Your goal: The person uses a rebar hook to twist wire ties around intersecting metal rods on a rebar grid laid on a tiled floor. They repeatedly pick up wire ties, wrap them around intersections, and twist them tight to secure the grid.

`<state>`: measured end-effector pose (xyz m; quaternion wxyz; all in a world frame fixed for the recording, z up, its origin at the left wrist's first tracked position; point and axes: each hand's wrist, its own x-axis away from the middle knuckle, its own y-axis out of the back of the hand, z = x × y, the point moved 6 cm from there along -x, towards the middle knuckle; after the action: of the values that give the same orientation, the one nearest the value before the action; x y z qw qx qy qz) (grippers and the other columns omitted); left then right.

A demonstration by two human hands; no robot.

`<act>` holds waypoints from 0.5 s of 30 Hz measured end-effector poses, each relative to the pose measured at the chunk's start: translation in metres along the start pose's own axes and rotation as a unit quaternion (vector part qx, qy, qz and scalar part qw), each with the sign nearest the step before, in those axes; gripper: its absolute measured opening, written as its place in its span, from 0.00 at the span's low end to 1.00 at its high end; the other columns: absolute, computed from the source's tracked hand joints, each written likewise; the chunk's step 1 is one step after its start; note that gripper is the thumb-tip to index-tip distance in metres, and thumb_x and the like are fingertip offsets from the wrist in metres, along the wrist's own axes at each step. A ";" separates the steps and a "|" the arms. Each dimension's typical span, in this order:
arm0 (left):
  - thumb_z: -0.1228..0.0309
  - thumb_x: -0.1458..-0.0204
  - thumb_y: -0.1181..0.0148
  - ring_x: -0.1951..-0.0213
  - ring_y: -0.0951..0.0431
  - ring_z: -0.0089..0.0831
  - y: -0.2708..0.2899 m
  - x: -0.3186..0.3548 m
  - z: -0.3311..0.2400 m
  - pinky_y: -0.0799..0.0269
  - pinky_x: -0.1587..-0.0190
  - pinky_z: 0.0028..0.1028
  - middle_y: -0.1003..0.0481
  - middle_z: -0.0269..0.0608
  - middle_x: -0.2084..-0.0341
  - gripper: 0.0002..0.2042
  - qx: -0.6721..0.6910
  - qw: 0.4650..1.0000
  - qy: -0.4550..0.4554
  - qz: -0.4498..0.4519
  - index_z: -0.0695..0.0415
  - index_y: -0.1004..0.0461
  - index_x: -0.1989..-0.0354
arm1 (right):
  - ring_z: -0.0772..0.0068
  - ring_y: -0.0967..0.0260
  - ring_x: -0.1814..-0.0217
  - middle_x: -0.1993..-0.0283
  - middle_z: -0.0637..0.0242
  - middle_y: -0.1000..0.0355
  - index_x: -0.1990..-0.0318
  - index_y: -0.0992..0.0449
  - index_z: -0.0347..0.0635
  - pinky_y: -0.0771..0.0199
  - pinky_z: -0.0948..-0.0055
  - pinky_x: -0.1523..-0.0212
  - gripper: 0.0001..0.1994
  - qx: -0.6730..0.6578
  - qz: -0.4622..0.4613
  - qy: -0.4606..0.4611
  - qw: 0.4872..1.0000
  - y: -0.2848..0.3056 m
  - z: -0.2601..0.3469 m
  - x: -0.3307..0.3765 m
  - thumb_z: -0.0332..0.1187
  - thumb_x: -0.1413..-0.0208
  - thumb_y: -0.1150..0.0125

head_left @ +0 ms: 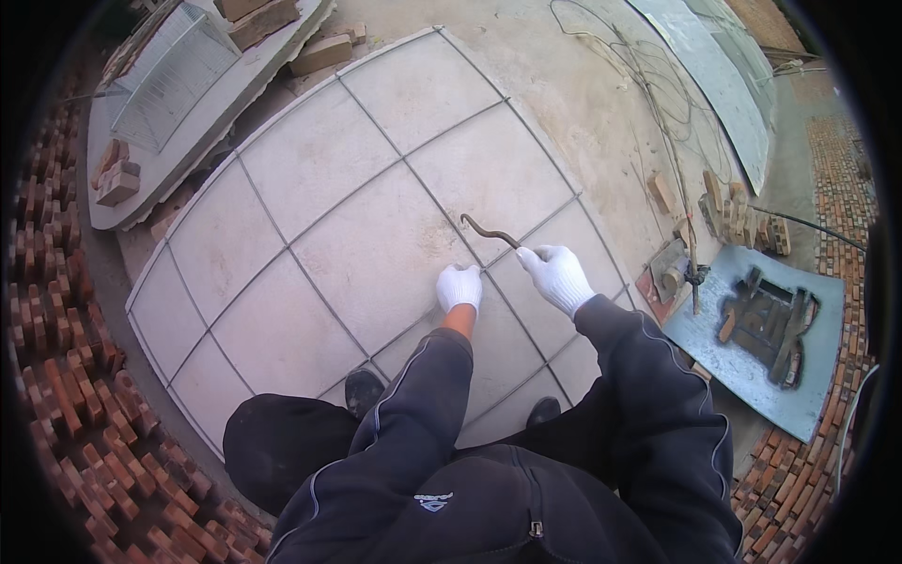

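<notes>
Tool: slim, dark metal rod with a hooked, curved tip (489, 233); sat above the grid, tip pointing up and left, away from the person.
Right hand: white knit-gloved right hand (556, 275), fingers wrapped closed round the tool's near end; hook stuck out past the thumb side.
Left hand: white knit-gloved left hand (458, 289), fingers curled in, fingertips right at a rod crossing; couldn't tell whether it pinched anything, the glove hid that.
Grid: thin grey metal rods crossed into large squares (403, 158), spread over a pale, flat surface (376, 254); both hands worked near its right side.
Person: dark sleeves with light piping (413, 385), one black shoe (364, 392) by the grid's near edge, the other partly hidden to the right.
Right side: silvery metal sheet (709, 348) carrying dark, blocky pieces (770, 331); rough broken bricks (742, 214) stood just beyond.
Far right: loose, thin dark cable loops (648, 75) on the ground, near a long pale panel (719, 85).
Far left: white wire rack (178, 80) on a thick grey concrete slab (120, 212).
Edges: rows of reddish bricks (89, 404) at left, more brick rows (789, 479) lower right.
</notes>
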<state>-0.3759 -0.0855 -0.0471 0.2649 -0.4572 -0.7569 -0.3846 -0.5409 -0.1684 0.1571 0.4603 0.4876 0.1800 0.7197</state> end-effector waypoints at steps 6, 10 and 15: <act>0.67 0.48 0.37 0.62 0.16 0.64 -0.016 -0.008 0.012 0.23 0.56 0.51 0.16 0.65 0.65 0.12 0.025 0.999 -0.017 -0.035 0.65 0.17 0.65 | 0.70 0.21 0.61 0.66 0.55 0.16 0.54 0.14 0.27 0.21 0.64 0.55 0.27 -0.086 -0.053 0.026 0.995 0.014 -0.012 0.011 0.51 0.28 0.35; 0.73 0.47 0.36 0.72 0.19 0.49 -0.013 -0.018 0.020 0.26 0.66 0.45 0.18 0.55 0.73 0.06 0.106 0.993 -0.020 -0.042 0.64 0.20 0.66 | 0.77 0.26 0.69 0.71 0.62 0.20 0.58 0.14 0.29 0.26 0.69 0.65 0.26 -0.106 -0.055 0.029 0.992 0.024 -0.010 0.017 0.51 0.27 0.35; 0.77 0.42 0.34 0.82 0.25 0.31 -0.003 0.001 0.008 0.32 0.80 0.33 0.21 0.41 0.78 0.04 0.251 0.968 0.008 -0.026 0.61 0.23 0.62 | 0.73 0.28 0.75 0.74 0.65 0.25 0.59 0.17 0.33 0.29 0.69 0.72 0.24 -0.301 -0.041 -0.047 0.951 0.049 0.004 0.046 0.50 0.26 0.37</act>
<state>-0.3797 -0.0789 -0.0521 0.3670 -0.3530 -0.8387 -0.1932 -0.5663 -0.1557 0.2178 0.6228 0.3521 -0.0474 0.6971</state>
